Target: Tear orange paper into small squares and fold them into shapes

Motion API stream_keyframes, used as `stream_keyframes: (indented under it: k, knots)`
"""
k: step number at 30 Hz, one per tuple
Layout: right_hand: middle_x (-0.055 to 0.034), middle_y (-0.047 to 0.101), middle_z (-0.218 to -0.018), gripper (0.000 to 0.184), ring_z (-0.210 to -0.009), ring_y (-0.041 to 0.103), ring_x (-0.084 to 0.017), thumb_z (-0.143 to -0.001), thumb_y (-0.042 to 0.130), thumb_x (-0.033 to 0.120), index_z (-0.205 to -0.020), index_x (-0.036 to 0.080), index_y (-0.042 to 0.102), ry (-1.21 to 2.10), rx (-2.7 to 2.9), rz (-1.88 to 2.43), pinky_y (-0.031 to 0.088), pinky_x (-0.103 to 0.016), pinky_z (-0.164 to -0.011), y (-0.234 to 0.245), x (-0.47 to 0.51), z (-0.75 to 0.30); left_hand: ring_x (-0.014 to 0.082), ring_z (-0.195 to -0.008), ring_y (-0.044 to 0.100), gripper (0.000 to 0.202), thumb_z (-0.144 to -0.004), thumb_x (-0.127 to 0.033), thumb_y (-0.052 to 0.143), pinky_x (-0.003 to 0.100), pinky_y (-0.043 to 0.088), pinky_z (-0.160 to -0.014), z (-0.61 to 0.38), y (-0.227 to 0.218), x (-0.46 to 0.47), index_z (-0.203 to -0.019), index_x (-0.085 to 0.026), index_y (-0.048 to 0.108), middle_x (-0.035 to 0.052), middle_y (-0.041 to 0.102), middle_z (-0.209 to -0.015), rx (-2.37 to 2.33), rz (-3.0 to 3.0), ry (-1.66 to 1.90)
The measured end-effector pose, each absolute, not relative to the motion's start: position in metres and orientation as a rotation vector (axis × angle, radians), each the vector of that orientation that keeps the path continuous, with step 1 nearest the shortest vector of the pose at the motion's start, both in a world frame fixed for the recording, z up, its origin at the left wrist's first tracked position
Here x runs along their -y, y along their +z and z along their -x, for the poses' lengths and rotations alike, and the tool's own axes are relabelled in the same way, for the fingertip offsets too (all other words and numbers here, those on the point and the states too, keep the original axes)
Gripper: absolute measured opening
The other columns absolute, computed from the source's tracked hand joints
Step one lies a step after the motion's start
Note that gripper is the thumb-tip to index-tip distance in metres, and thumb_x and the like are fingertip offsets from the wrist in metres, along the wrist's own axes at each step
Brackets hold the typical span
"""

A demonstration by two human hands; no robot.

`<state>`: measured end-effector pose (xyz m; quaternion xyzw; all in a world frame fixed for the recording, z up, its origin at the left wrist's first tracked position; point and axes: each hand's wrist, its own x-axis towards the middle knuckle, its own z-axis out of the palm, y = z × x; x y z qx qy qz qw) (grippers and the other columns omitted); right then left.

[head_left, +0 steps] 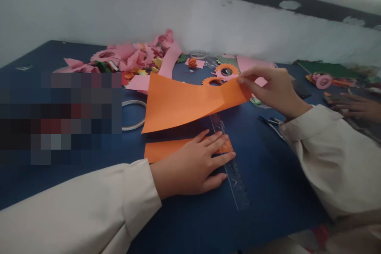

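My left hand (pixel 193 164) lies flat with fingers stretched out, pressing an orange paper strip (pixel 160 149) and a clear ruler (pixel 235 176) onto the blue table (pixel 268 190). My right hand (pixel 272 89) pinches the upper right corner of a large orange sheet (pixel 181 103) and holds that side lifted above the ruler. The sheet bends upward from the line where the ruler lies.
A heap of pink paper scraps (pixel 131 57) lies at the back left. A tape roll (pixel 132 115) sits left of the sheet. Orange cut rings (pixel 226 70) and scissors (pixel 272 124) lie nearby. Another person's hand (pixel 355 105) rests at the far right, by green paper (pixel 324 67).
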<state>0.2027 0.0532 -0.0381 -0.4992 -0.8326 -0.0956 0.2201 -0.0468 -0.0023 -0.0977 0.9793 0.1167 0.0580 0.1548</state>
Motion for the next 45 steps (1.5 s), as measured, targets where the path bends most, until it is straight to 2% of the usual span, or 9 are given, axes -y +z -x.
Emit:
stream_keyframes:
  k: [5,6,10,17,23,28,31,34,45]
  knots:
    - [-0.0068,0.067,-0.095,0.014,-0.093,0.057,-0.024,-0.087,0.049,0.021,-0.086,0.019,0.062,-0.421,2.637,1.293,0.037,-0.042,-0.086,-0.038,-0.003,-0.191,0.0280,-0.136,0.024,0.046,-0.092,-0.038,0.037,0.049,0.020,-0.111,0.057,-0.096,0.001,-0.133,-0.020,0.043,0.0133,0.030,-0.146,-0.343,-2.833,0.160]
    - [-0.0061,0.066,-0.097,0.017,-0.094,0.056,-0.024,-0.088,0.045,0.016,-0.087,0.019,0.062,-0.589,2.788,1.323,0.037,-0.042,-0.085,-0.042,0.011,-0.187,0.0279,-0.136,0.024,0.045,-0.092,-0.038,0.037,0.048,0.020,-0.111,0.062,-0.095,0.001,-0.133,-0.020,0.044,0.0134,0.031,-0.146,-0.358,-2.837,0.148]
    - [-0.0083,0.062,-0.069,0.021,-0.074,0.055,-0.026,-0.075,0.048,0.000,-0.068,0.015,0.060,-0.742,2.843,1.481,0.036,-0.045,-0.077,-0.063,0.058,-0.168,0.0280,-0.135,0.027,0.043,-0.091,-0.037,0.039,0.050,0.024,-0.109,0.082,-0.090,0.003,-0.131,-0.022,0.047,0.0128,0.033,-0.144,-0.417,-2.837,0.084]
    - [-0.0047,0.055,-0.059,0.019,-0.057,0.045,-0.017,-0.080,0.051,0.008,-0.066,0.015,0.062,-1.028,2.937,0.998,0.026,-0.033,-0.056,-0.070,0.066,-0.152,0.0274,-0.134,0.027,0.043,-0.091,-0.036,0.041,0.050,0.029,-0.107,0.101,-0.085,0.010,-0.132,-0.023,0.046,0.0120,0.035,-0.143,-0.482,-2.862,0.090]
    - [-0.0024,0.052,-0.056,0.022,-0.052,0.041,-0.015,-0.085,0.051,0.012,-0.064,0.014,0.058,-1.029,2.929,0.825,0.020,-0.032,-0.052,-0.073,0.055,-0.171,0.0271,-0.135,0.027,0.042,-0.092,-0.037,0.039,0.050,0.027,-0.109,0.092,-0.091,0.010,-0.131,-0.023,0.047,0.0112,0.035,-0.144,-0.447,-2.844,0.164]
    - [0.0000,0.051,-0.054,0.020,-0.051,0.041,-0.013,-0.086,0.054,0.019,-0.068,0.014,0.058,-1.087,2.859,0.653,0.023,-0.031,-0.052,-0.079,0.044,-0.182,0.0271,-0.132,0.033,0.040,-0.092,-0.036,0.039,0.049,0.027,-0.109,0.085,-0.094,0.009,-0.128,-0.023,0.050,0.0117,0.038,-0.142,-0.397,-2.838,0.244]
    - [-0.0037,0.062,-0.069,0.008,-0.059,0.051,-0.014,-0.085,0.053,0.014,-0.083,0.012,0.061,-1.126,2.817,0.502,0.031,-0.030,-0.055,-0.079,0.033,-0.182,0.0265,-0.132,0.033,0.040,-0.092,-0.036,0.038,0.049,0.027,-0.109,0.084,-0.094,0.008,-0.128,-0.023,0.050,0.0114,0.038,-0.142,-0.402,-2.843,0.237]
    - [-0.0055,0.067,-0.086,0.013,-0.071,0.057,-0.017,-0.084,0.052,0.012,-0.094,0.014,0.060,-1.124,2.746,0.400,0.038,-0.031,-0.059,-0.080,0.024,-0.180,0.0265,-0.132,0.033,0.040,-0.093,-0.036,0.037,0.049,0.027,-0.109,0.082,-0.094,0.008,-0.128,-0.023,0.050,0.0120,0.038,-0.142,-0.414,-2.848,0.231]
    - [-0.0124,0.066,-0.100,0.022,-0.098,0.058,-0.024,-0.087,0.044,0.006,-0.100,0.005,0.062,-0.744,2.764,0.425,0.050,-0.039,-0.075,-0.102,0.022,-0.192,0.0245,-0.135,0.027,0.041,-0.093,-0.035,0.037,0.047,0.025,-0.111,0.080,-0.097,0.004,-0.133,-0.025,0.043,0.0076,0.030,-0.146,-0.410,-2.844,0.176]
